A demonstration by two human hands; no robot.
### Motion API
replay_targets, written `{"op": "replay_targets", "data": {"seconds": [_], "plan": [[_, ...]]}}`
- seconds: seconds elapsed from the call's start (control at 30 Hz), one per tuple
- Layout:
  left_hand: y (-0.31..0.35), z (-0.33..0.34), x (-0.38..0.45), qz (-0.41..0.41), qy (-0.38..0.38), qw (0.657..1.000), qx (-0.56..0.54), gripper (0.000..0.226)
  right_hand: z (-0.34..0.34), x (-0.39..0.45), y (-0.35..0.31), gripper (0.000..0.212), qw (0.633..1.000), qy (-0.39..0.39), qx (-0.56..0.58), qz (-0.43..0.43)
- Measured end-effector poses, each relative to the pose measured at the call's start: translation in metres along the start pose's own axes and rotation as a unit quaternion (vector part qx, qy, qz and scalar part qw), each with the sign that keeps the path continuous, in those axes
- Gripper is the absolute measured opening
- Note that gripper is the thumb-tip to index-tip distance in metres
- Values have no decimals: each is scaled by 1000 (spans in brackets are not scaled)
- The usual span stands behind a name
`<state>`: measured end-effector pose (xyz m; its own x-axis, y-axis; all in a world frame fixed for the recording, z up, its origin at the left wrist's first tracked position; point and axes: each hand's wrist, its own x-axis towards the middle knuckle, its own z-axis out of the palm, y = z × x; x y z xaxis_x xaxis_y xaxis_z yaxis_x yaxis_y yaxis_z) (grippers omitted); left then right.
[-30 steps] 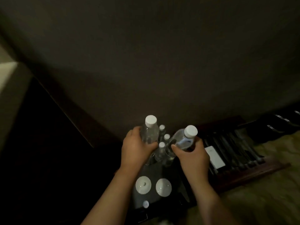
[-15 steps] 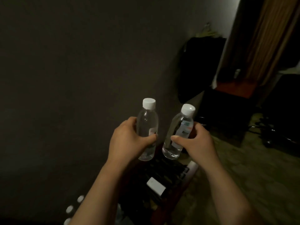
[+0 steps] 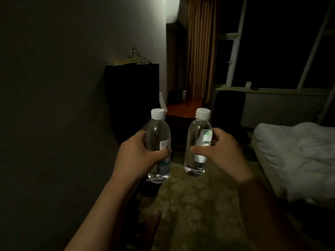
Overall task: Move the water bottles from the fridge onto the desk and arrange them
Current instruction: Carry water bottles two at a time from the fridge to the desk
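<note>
I hold two clear water bottles with white caps upright in front of me. My left hand (image 3: 139, 156) grips the left water bottle (image 3: 158, 131) around its middle. My right hand (image 3: 220, 153) grips the right water bottle (image 3: 196, 134), whose white and green label faces me. Both bottles hang in the air above the patterned carpet. A reddish wooden desk (image 3: 184, 108) stands farther ahead, between and behind the bottles. The fridge is out of view.
A dark wall fills the left side. A black cabinet (image 3: 132, 98) stands beside the desk. A bed with white bedding (image 3: 297, 156) lies at the right. A striped curtain (image 3: 201, 48), a window and a lit lamp (image 3: 172, 9) are at the back. The carpet (image 3: 195, 205) runs ahead.
The view has swung up and to the right, from the bottles on the low tray to the room. Both hands lifted a bottle each and carry them toward the desk.
</note>
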<state>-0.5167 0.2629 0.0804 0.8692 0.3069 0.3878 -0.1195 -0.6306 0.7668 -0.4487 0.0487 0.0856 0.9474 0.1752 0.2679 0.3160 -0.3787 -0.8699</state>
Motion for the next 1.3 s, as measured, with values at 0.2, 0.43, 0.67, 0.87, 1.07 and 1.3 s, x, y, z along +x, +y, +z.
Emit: {"op": "replay_targets", "data": {"seconds": [0.2,0.43,0.67,0.87,1.07,1.3], "plan": [[24,114,106,31,-10,999,-4,38,-72,112,61,49,1000,24,-1,0],[22,215,220,40,-44,998,-21,43,-108,230,132,53,998,43,23,38],[-8,298,356,54,-87,994,-44,46,-109,368,192,39,997,40,24,59],[-27,365,518,70,-128,987,-70,48,-115,525,222,57,996,28,13,88],[-32,435,657,110,-147,982,-53,48,-130,651,253,55,994,64,3,83],[-50,532,779,123,-137,982,-34,48,-149,784,327,56,996,75,4,47]]}}
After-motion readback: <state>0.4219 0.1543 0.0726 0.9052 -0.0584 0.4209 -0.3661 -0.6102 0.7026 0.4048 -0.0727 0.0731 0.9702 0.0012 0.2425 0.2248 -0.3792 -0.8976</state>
